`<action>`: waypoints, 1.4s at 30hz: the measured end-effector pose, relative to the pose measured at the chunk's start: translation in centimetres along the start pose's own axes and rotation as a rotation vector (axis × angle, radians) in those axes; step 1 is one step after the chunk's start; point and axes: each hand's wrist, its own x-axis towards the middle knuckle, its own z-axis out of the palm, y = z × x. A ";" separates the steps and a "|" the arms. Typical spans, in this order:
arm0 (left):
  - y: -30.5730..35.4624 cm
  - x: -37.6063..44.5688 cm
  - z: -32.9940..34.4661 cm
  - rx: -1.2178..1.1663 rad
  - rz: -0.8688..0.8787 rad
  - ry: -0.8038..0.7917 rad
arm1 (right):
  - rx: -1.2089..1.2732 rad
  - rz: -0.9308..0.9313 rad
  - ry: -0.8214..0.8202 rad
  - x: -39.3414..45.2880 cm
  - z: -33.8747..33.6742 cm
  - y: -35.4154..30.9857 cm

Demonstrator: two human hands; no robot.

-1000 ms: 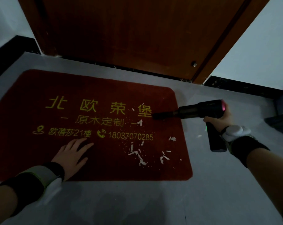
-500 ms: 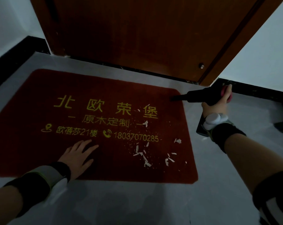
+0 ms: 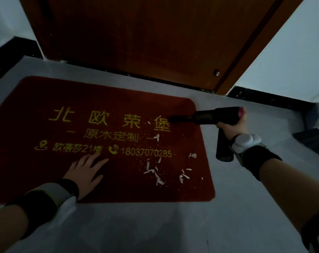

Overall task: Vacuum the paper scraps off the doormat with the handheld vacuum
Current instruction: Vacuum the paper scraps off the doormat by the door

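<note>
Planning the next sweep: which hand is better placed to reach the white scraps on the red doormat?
Right. The right hand grips the black handheld vacuum, its nozzle already over the red doormat near the white paper scraps. The left hand rests flat on the mat.

1. Left hand point(image 3: 84, 171): palm down, fingers straight and spread, pressed flat on the doormat point(image 3: 27, 161) near its front edge.
2. Left forearm enters from the lower left; dark cuff with a pale band at the wrist.
3. Right hand point(image 3: 231, 125): fingers curled round the grip of the handheld vacuum point(image 3: 209, 116), thumb apparently at its rear end, though dim light blurs this.
4. Right forearm reaches in from the lower right, wrist raised; dark cuff with a white puck-like piece on the wrist.
</note>
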 end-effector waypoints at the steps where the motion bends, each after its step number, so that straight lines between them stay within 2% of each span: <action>1: 0.1 0.1 0.0 -0.003 0.000 -0.001 | -0.007 -0.023 -0.030 -0.2 0.1 0.1; 4: 0.2 0.0 -0.1 -0.008 0.005 -0.001 | -0.015 -0.090 -0.093 -1.0 1.1 -0.7; 7: -0.2 -0.5 0.0 -0.016 0.018 0.000 | 0.007 -0.112 -0.087 -1.6 3.3 -2.1; 12: -1.2 -1.2 0.3 -0.117 0.009 -0.013 | 0.043 -0.087 0.007 -2.1 6.6 -4.4; 17: -3.3 -2.7 0.6 -0.115 0.001 -0.023 | 0.049 -0.078 0.167 -2.7 9.2 -6.8; 20: -4.5 -3.5 1.0 -0.122 -0.014 -0.033 | 0.039 -0.100 0.177 -2.5 10.5 -8.0; 30: -2.6 -1.7 0.4 -0.077 -0.125 0.070 | -0.116 -0.204 -0.129 -0.6 5.4 -6.4; 37: -0.6 -0.3 -0.6 -0.037 -0.100 0.064 | -0.014 -0.067 0.045 1.0 1.0 -2.5; 42: -0.7 -0.9 -0.1 -0.017 -0.079 0.018 | 0.003 -0.003 0.068 0.6 0.8 -1.9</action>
